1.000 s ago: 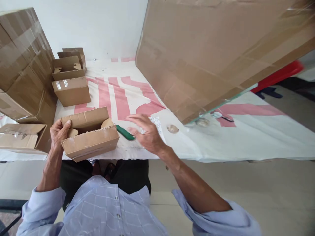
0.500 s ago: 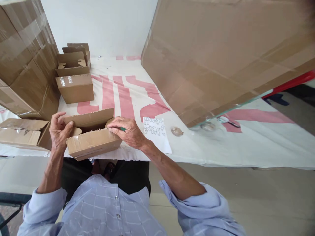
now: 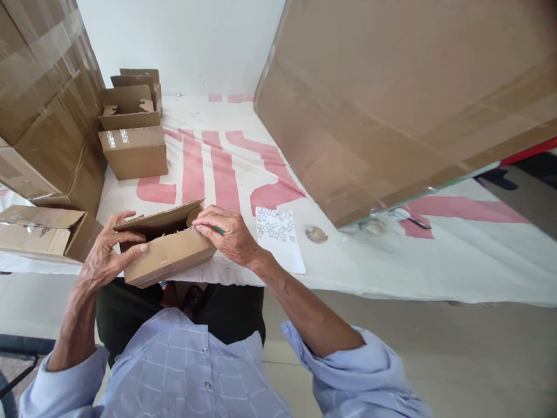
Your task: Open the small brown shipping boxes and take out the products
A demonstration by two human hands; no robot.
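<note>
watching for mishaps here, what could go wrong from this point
The open box seems to reach the front edge of the table, so it might tip if the left hand slips. Its ragged near rim could tear further beside the right hand. The white sheet lies close to the right forearm, which might nudge it.

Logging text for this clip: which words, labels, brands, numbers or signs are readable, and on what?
None can be read.
White paper: outlined marks, too small to read.
Low box at left: faint dark mark, too blurred.
White cloth: large pink shapes, no legible word.
Held box: nothing legible.
</note>
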